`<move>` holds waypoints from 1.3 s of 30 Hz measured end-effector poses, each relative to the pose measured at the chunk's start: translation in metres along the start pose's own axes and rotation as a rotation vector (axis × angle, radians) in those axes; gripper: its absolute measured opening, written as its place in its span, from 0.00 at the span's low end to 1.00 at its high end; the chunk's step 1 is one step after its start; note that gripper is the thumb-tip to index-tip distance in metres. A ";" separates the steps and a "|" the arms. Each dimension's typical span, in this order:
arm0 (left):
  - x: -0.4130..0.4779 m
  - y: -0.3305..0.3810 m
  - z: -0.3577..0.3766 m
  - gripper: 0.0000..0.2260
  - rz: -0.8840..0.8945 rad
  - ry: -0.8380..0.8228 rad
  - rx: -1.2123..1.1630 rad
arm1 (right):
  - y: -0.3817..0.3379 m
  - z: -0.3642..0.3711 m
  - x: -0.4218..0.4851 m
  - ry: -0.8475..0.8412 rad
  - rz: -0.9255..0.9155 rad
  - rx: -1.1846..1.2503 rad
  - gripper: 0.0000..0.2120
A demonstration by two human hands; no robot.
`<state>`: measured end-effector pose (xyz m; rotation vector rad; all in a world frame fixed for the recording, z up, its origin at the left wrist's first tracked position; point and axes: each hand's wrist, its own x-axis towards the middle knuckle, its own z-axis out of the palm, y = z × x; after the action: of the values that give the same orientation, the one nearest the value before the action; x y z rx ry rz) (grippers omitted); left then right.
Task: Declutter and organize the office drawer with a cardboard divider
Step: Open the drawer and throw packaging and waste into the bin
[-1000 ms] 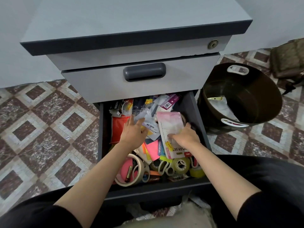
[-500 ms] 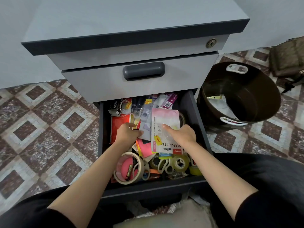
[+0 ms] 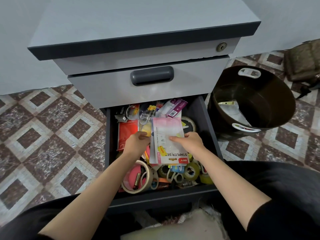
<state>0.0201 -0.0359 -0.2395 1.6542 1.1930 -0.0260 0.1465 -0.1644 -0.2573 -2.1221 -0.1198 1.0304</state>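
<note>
Tape rolls (image 3: 138,179) crowd the open drawer (image 3: 210,135) at its near end. At mid-drawer, the right hand (image 3: 188,144) pinches the stapler set pack (image 3: 167,135). The left hand (image 3: 136,142) curls beside it; its hold cannot be determined. Risk: lifting the pack may drag out the loose packets underneath.

**Print legible in the open drawer (image 3: 208,129)**

The pink-and-white pack (image 3: 167,134), pinched by the right hand (image 3: 189,142), reads "STAPLER SET" upside down near its lower end. "staple" runs along its purple edge, and a yellow sticker (image 3: 161,150) on it says "PAID"; the red logo beside the title is too small to read. At the drawer's back left corner a black packet (image 3: 121,110) shows "Staple". The red packet (image 3: 127,134) just in front of it carries "…TIONERY". By the back edge, a purple packet (image 3: 180,104) bears a barcode label (image 3: 172,113) and lettering starting "KRE", the rest unclear.
</note>
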 end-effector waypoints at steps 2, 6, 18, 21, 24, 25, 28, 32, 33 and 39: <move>0.001 0.002 0.004 0.18 -0.003 -0.022 -0.040 | 0.000 0.001 0.001 0.027 0.005 0.017 0.19; 0.002 0.001 0.009 0.21 -0.001 -0.057 -0.054 | 0.000 0.001 0.003 0.030 -0.022 0.050 0.16; -0.005 0.002 0.012 0.03 -0.052 -0.174 -0.154 | -0.018 -0.007 -0.009 -0.112 0.026 0.306 0.07; -0.007 0.002 0.011 0.05 -0.060 -0.204 -0.145 | -0.018 -0.009 -0.010 -0.107 0.034 0.348 0.10; -0.009 0.002 0.007 0.06 -0.069 -0.228 -0.128 | -0.016 -0.008 -0.010 -0.142 0.014 0.328 0.06; -0.011 0.002 0.007 0.06 -0.076 -0.242 -0.120 | -0.016 -0.008 -0.010 -0.147 0.018 0.311 0.06; -0.018 0.002 0.007 0.06 -0.102 -0.270 -0.141 | -0.015 -0.009 -0.012 -0.151 0.039 0.265 0.12; -0.027 0.003 0.011 0.05 -0.129 -0.305 -0.169 | -0.015 -0.011 -0.020 -0.179 0.057 0.254 0.16; -0.029 0.003 0.012 0.07 -0.140 -0.311 -0.186 | -0.015 -0.012 -0.022 -0.194 0.057 0.254 0.16; -0.042 0.005 0.013 0.13 -0.125 -0.314 -0.322 | -0.011 -0.010 -0.042 -0.282 0.041 0.376 0.10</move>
<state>0.0088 -0.0737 -0.2188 1.2405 0.9993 -0.1576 0.1284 -0.1787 -0.2194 -1.6422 -0.0156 1.2644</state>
